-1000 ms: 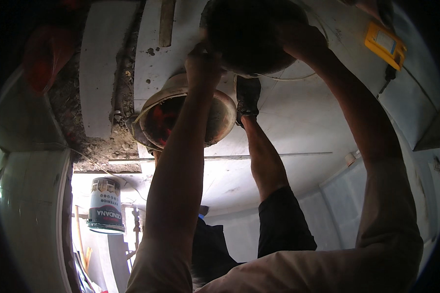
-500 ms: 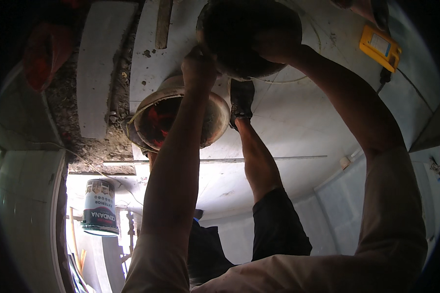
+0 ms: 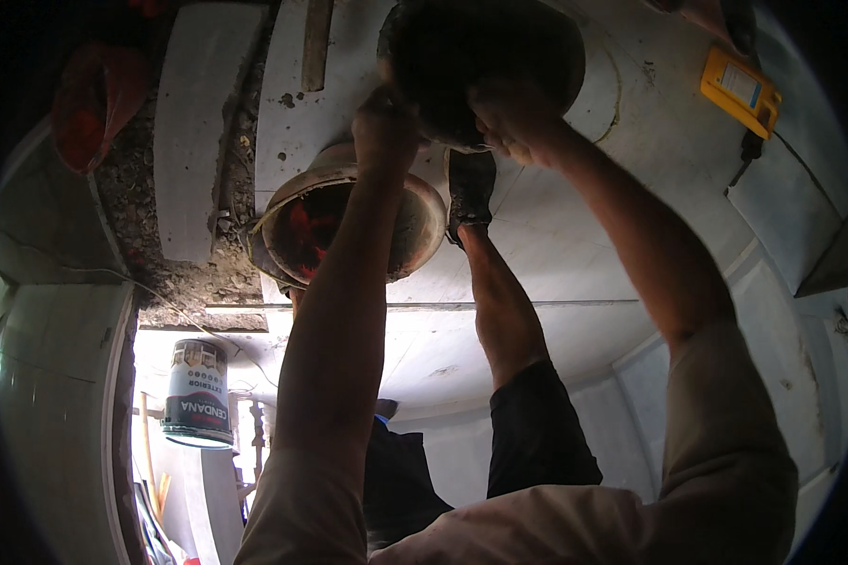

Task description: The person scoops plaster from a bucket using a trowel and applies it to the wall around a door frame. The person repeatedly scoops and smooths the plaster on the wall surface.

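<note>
A dark round bucket (image 3: 537,56), its inside in deep shadow, is tipped with its mouth toward me. My left hand (image 3: 386,130) is closed on its left rim. At the near rim is my right hand (image 3: 520,122), fingers curled; anything inside them is hidden in shadow. Below my left wrist a second, paler bucket (image 3: 428,226) stands with its mouth toward me. Red-orange patches show on its inner wall, and my left forearm crosses its opening.
Pale tiles (image 3: 575,245) surround the buckets and my foot. To the left lie a loose tile strip (image 3: 198,132), rubble and an orange-red bag-like thing (image 3: 94,108). A wooden stick (image 3: 317,42) lies beyond. A yellow tool case (image 3: 740,89) is at right, a paint can (image 3: 196,391) at lower left.
My right hand has drawn back from inside the dark bucket to its near rim, and my right elbow has come inward. My left hand keeps its grip. The view has shifted slightly.
</note>
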Demonstrator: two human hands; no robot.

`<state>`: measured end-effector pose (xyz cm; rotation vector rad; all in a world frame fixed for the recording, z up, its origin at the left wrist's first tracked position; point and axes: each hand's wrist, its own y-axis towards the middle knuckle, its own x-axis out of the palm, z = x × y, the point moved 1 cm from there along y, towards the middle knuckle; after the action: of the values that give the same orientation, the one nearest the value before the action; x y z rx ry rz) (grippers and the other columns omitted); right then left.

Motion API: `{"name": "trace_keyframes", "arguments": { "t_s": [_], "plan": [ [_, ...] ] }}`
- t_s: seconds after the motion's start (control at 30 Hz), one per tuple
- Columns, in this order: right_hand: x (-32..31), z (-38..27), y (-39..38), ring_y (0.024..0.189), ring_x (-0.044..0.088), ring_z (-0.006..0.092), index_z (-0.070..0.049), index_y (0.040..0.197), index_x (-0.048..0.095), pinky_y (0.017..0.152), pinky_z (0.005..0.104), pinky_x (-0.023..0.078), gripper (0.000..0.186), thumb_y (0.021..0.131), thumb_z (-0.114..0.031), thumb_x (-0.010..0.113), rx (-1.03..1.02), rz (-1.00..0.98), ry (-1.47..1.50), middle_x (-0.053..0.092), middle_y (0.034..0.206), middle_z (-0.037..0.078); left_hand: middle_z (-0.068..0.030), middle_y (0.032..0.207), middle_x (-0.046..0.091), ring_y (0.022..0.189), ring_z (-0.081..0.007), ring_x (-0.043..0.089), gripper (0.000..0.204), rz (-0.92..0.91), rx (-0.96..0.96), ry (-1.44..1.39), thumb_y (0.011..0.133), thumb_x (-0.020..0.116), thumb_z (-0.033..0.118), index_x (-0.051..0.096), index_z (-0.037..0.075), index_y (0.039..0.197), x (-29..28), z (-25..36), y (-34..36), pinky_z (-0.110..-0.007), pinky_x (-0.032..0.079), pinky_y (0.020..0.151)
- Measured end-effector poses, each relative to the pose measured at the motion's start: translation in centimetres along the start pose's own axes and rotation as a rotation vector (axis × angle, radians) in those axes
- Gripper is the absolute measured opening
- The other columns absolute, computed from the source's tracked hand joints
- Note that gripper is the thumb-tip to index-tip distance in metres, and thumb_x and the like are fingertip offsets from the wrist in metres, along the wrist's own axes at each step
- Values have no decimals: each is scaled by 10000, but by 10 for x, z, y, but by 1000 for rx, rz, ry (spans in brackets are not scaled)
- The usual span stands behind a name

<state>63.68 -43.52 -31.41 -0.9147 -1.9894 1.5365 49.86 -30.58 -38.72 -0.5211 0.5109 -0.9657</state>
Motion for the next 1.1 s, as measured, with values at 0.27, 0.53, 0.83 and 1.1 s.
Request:
{"name": "trace_keyframes", "arguments": {
  "t_s": [0.27,0.53,0.83,1.1],
  "plan": [
    [-37,23,14,498,545,179,-79,905,627,451,323,420,217,993,-263,555,-212,177,-660,588,642,58,-152,763,703,604,-225,716,83,-49,-293,-170,898,657,82,642,8,933,-6,29,-4,-344,600,502],
    [-13,44,78,808,715,297,-77,861,744,725,447,584,139,874,-161,634,-843,460,-1782,728,842,124,-140,768,706,600,-218,716,58,-56,-242,-209,891,652,74,663,28,925,1,16,0,-331,588,480],
    [21,4,-13,486,451,127,-68,924,608,435,296,367,181,980,-240,616,-36,36,-170,520,643,27,-208,860,730,810,-313,743,337,63,-15,177,892,708,185,638,-24,1146,-4,-6,-12,-408,589,674],
    [54,88,-194,594,500,92,39,1178,530,534,253,425,309,1027,-228,564,-605,417,-347,559,766,46,-120,1084,566,974,-222,577,176,539,-204,-194,975,602,117,594,7,1112,-93,-8,-213,-319,492,834]
  ]
}}
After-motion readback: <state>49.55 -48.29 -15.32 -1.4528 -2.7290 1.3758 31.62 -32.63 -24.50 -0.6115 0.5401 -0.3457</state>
